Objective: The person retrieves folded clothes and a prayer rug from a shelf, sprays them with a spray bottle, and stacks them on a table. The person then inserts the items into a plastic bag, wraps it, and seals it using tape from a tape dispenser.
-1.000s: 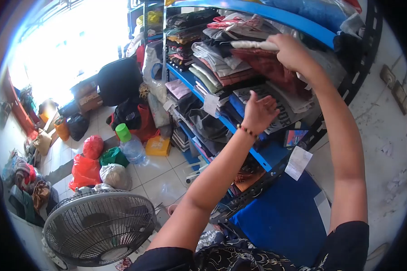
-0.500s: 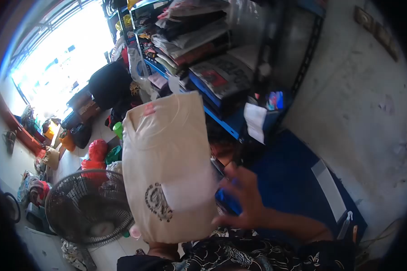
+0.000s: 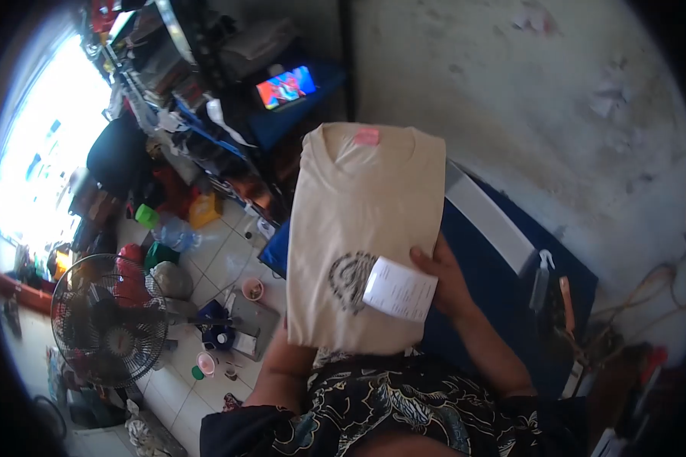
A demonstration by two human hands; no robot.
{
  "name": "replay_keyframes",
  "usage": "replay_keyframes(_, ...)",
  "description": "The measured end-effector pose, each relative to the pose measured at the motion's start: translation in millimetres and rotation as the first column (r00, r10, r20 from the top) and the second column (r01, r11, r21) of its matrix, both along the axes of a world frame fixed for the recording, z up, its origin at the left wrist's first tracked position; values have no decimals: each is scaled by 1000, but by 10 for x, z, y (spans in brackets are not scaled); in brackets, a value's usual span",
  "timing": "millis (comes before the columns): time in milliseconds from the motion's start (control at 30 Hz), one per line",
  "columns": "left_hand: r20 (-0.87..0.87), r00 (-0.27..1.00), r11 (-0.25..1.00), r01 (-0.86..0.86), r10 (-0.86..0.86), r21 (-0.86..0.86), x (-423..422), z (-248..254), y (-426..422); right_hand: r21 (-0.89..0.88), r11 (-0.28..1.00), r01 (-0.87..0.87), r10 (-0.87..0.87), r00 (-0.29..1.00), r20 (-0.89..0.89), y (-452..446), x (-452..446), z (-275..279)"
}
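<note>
A folded beige shirt [image 3: 366, 206] is held up in front of my body, collar at the top, with a pink neck label and a dark round print. Over the right part of the print lies a white printed paper slip [image 3: 399, 289]. My right hand [image 3: 443, 278] is closed on the shirt's right edge, thumb on the front near the slip. My left forearm [image 3: 282, 373] reaches up to the shirt's lower left corner; the left hand's fingers are hidden behind the cloth.
A standing fan [image 3: 110, 320] is at the left. The shelf rack at the upper left holds clothes and a lit screen [image 3: 286, 87]. A blue surface [image 3: 480, 289] with a white strip [image 3: 492, 217] lies behind the shirt. Bags, a bottle [image 3: 177, 234] and cups are on the floor.
The shirt has come off the shelf and now hangs before my body. My right hand, apart from it half a second ago, now grips its edge. The view has turned away from the shelves.
</note>
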State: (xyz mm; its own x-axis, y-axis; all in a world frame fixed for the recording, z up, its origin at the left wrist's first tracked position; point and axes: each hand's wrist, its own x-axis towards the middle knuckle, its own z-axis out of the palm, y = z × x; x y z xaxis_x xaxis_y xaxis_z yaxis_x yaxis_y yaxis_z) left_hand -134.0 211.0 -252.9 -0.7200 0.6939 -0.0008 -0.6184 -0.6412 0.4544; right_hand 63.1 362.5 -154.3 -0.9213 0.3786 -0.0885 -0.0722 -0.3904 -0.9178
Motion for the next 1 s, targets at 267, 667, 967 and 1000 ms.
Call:
replay_keyframes(267,-100,779,509,300,-619,-807,285,-1275,424,-123,992,22,42,868,495,1140,363,-2178)
replay_keyframes(667,-764,-111,614,-673,-636,-413,608,-1059,1170,709,409,-574,-314,641,700,777,-279,-1754)
replay_keyframes(967,-701,-201,659,-583,-685,-476,490,-1250,1187,704,674,-223,-192,867,459,1654,62,-1191)
replay_keyframes(1000,-716,-177,669,-557,-675,-493,437,-1243,1211,515,856,49,-288,872,395,2030,-20,-1183)
